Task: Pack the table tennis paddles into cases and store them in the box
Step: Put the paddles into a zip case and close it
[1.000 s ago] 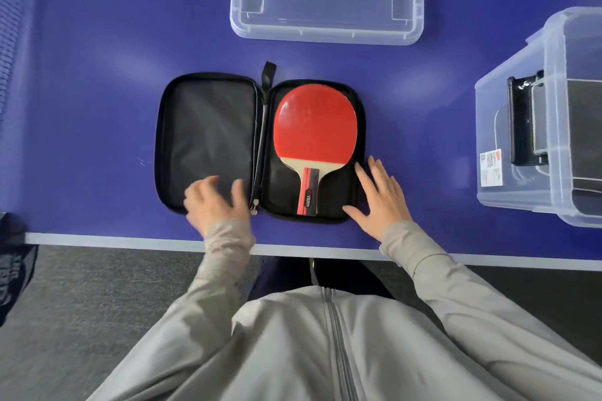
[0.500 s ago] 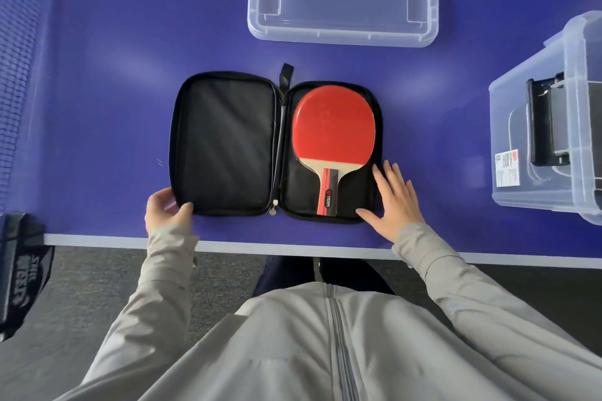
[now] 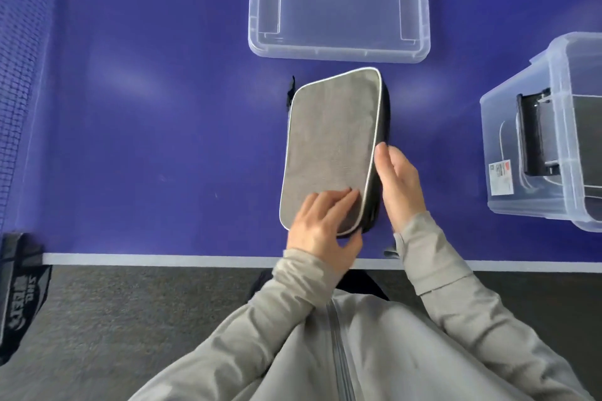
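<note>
A grey paddle case [image 3: 332, 143] with pale piping lies folded shut on the blue table, its lid slightly raised along the right edge. The red paddle is hidden inside it. My left hand [image 3: 322, 231] rests flat on the case's near corner, fingers spread. My right hand [image 3: 395, 179] touches the case's right edge with fingers extended. A clear plastic box [image 3: 553, 153] stands at the right with dark cases inside.
A clear box lid [image 3: 338, 49] lies upside down at the back of the table [image 3: 163, 140]. The table's white front edge [image 3: 163, 259] runs just below my hands. A net [image 3: 19, 75] is at the left, a dark bag [image 3: 19, 296] on the floor.
The case was lying open with the red paddle in its right half. My left hand folded the left half over it. The case now lies closed.
</note>
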Tool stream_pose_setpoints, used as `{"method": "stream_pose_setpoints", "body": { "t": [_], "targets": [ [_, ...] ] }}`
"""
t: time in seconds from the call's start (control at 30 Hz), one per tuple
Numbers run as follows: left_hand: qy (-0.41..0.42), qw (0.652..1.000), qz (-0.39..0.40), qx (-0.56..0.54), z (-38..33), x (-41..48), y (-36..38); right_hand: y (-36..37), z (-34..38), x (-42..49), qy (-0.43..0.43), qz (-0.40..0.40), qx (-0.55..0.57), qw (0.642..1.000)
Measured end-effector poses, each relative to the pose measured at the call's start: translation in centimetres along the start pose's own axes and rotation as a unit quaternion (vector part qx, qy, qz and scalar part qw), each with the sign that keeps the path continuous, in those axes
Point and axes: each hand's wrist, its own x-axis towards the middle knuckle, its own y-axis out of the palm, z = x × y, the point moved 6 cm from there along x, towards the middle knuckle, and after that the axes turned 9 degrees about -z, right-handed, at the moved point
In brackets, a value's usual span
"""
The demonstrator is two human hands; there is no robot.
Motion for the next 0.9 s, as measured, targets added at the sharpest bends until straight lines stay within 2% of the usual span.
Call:
{"method": "stream_pose_setpoints", "body": {
  "t": [0.1,0.17,0.23,0.27,0.33,0.4,0.5,0.6,0.77,0.9],
  "targets": [
    [0.035,0.999,0.038,0.008,-0.1,0.2,2.1,-0.5,-1.3,0.9,0.023,-0.036,-0.080,0.996],
    [-0.011,0.999,0.031,-0.013,1.9,0.8,2.2,-1.0,-2.8,1.6,0.048,-0.052,-0.115,0.991],
    [-0.142,0.989,-0.019,-0.033,6.1,1.8,1.3,-1.5,-4.8,2.3,0.085,-0.057,-0.124,0.987],
    [-0.227,0.973,-0.033,-0.037,8.7,2.3,0.9,-1.7,-5.9,2.6,0.107,-0.055,-0.124,0.985],
    [-0.375,0.926,-0.008,-0.041,12.9,3.1,0.6,-1.8,-7.8,3.1,0.143,-0.044,-0.131,0.980],
    [-0.444,0.893,0.028,-0.066,14.7,4.2,1.1,-1.7,-8.8,3.4,0.157,-0.040,-0.134,0.978],
    [-0.471,0.876,0.057,-0.090,15.2,6.1,2.1,-1.4,-8.9,3.5,0.147,-0.049,-0.075,0.985],
    [-0.504,0.852,0.086,-0.115,14.8,7.2,3.3,-0.9,-8.9,3.7,0.121,-0.032,-0.076,0.989],
    [-0.512,0.849,0.090,-0.094,14.5,8.0,4.3,-1.0,-9.6,4.3,0.144,-0.015,-0.069,0.987],
    [-0.514,0.841,0.133,-0.106,14.0,7.6,4.8,-1.1,-9.9,5.0,0.158,0.002,-0.069,0.985]
  ]
}}
